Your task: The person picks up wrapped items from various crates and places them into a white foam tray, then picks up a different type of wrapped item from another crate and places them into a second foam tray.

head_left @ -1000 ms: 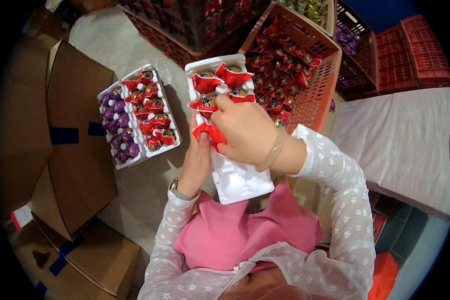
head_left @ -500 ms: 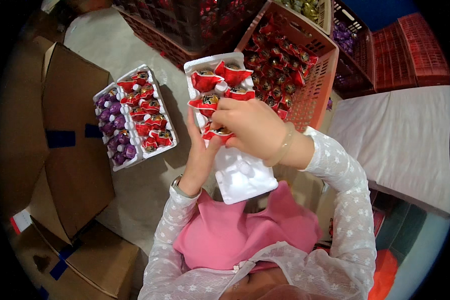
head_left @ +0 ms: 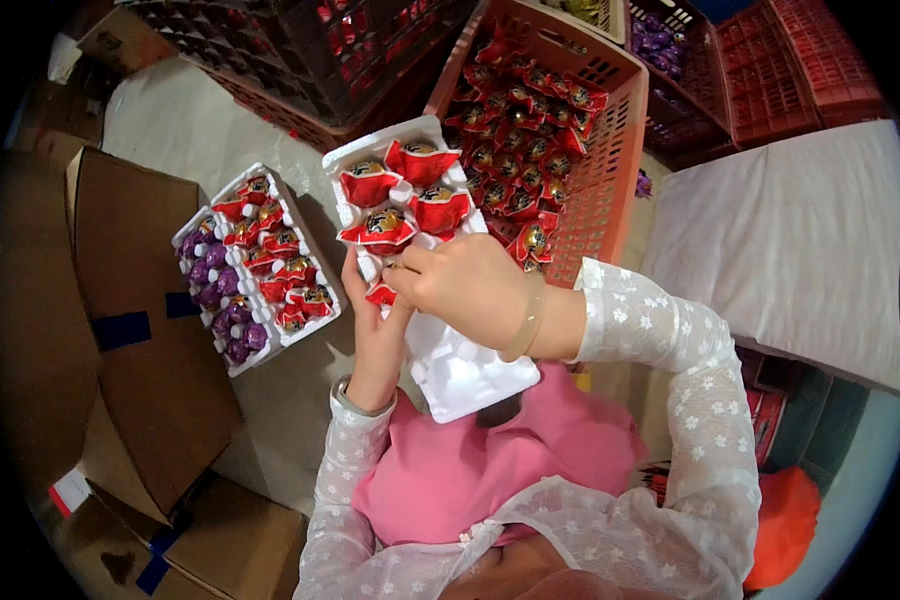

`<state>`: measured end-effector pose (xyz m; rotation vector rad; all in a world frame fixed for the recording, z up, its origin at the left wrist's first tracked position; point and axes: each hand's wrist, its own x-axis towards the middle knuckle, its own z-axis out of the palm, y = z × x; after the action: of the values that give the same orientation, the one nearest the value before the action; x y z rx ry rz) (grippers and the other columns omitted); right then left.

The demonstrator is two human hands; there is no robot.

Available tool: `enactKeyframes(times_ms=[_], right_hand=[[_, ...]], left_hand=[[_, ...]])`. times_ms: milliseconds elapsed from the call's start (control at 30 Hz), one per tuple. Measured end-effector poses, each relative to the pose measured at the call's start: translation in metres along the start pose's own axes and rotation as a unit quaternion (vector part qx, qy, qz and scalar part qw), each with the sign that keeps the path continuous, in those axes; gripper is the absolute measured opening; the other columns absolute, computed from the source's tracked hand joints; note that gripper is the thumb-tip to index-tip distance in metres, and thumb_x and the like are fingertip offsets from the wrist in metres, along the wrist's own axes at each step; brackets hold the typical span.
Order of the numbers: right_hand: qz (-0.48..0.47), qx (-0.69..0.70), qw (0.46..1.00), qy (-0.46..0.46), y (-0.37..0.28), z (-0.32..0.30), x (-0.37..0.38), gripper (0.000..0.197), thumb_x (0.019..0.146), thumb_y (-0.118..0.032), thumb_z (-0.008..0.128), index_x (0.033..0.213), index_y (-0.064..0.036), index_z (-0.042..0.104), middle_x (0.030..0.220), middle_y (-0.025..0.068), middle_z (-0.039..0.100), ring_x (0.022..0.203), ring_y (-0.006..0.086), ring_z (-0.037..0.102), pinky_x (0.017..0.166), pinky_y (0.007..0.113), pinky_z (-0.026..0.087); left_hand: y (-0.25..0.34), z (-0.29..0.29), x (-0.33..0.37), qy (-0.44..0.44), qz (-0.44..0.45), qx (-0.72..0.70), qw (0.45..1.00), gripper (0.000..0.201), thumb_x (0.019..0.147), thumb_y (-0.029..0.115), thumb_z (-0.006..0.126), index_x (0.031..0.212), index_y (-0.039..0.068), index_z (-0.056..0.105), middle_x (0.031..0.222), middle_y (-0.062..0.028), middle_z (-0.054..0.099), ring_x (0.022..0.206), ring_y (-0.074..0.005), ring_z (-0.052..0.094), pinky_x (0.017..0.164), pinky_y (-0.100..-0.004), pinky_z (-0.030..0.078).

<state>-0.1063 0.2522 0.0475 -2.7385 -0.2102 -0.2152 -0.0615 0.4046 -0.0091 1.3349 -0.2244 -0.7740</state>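
A white foam tray [head_left: 470, 382] with rounded hollows lies in front of me, tilted. Its far part holds several round items in red-and-gold wrappers [head_left: 377, 230] with flared ends; the near hollows are bare white. My left hand [head_left: 375, 335] is closed on the tray's left side, its thumb by the nearest wrapped item. Over the tray from the right comes my right hand [head_left: 465, 295], fingers pinched on that red-wrapped item [head_left: 381, 294], which they mostly cover. The fingertips of both hands are close together there.
An orange-red crate [head_left: 610, 190] of loose red-wrapped items stands beyond the tray. At left, a filled foam tray [head_left: 315, 290] of red and purple items [head_left: 208, 272] sits near cardboard boxes [head_left: 135, 230]. Dark stacked crates [head_left: 340, 60] rise behind; a white-covered surface [head_left: 785, 250] is at right.
The whole view has shifted, so the tray and crate appear further left. My right hand stays pinched at the nearest red-wrapped item, and my left hand keeps its hold on the tray.
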Motion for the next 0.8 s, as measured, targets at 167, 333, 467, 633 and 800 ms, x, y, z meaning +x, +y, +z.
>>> enactKeyframes(times_ms=[167,333,467,633,800], right_hand=[[0.218,0.407,0.880,0.112,0.065,-0.034,-0.009,0.016,0.086,-0.015,0.060,0.089,-0.0030,0.071,0.072,0.0082,0.068,0.064,0.0120,0.066,0.058,0.028,0.051],[0.406,0.105,0.905,0.069,0.215,0.009,-0.031,0.028,0.084,-0.017,0.056,0.107,-0.0061,0.068,0.091,0.0146,0.070,0.082,0.0273,0.068,0.078,0.037,0.053],[0.403,-0.018,0.915,0.021,0.270,0.102,-0.024,0.040,0.076,-0.018,0.067,0.114,-0.0059,0.062,0.111,0.0185,0.063,0.102,0.0374,0.059,0.090,0.042,0.049],[0.284,-0.113,0.947,0.100,0.258,0.144,0.022,0.047,0.071,-0.021,0.072,0.115,-0.0088,0.060,0.122,0.0160,0.056,0.113,0.0358,0.051,0.093,0.040,0.046],[0.297,-0.214,0.926,0.090,0.258,0.153,0.043,0.038,0.076,-0.025,0.068,0.110,-0.0099,0.062,0.122,0.0125,0.056,0.114,0.0344,0.050,0.092,0.041,0.047]], left_hand=[[0.003,0.000,0.003,0.029,-0.013,0.011,0.999,0.083,0.088,0.017,0.065,0.147,0.004,0.009,0.136,-0.0152,0.040,0.123,-0.0223,0.045,0.103,-0.0347,0.037],[0.004,0.003,0.007,0.019,-0.021,0.011,1.000,0.084,0.087,0.016,0.066,0.148,0.004,0.009,0.138,-0.0147,0.038,0.124,-0.0216,0.044,0.104,-0.0345,0.035],[0.010,0.005,0.005,0.025,-0.043,0.011,0.999,0.083,0.087,0.015,0.065,0.148,0.005,0.009,0.138,-0.0136,0.038,0.124,-0.0209,0.044,0.104,-0.0342,0.035],[0.008,0.000,-0.001,0.032,-0.059,-0.016,0.998,0.082,0.088,0.013,0.064,0.148,0.006,0.008,0.139,-0.0130,0.038,0.123,-0.0207,0.044,0.104,-0.0341,0.036],[0.010,-0.001,0.001,0.012,-0.052,-0.013,0.998,0.082,0.088,0.012,0.063,0.148,0.005,0.007,0.139,-0.0135,0.036,0.123,-0.0201,0.044,0.103,-0.0338,0.037]])
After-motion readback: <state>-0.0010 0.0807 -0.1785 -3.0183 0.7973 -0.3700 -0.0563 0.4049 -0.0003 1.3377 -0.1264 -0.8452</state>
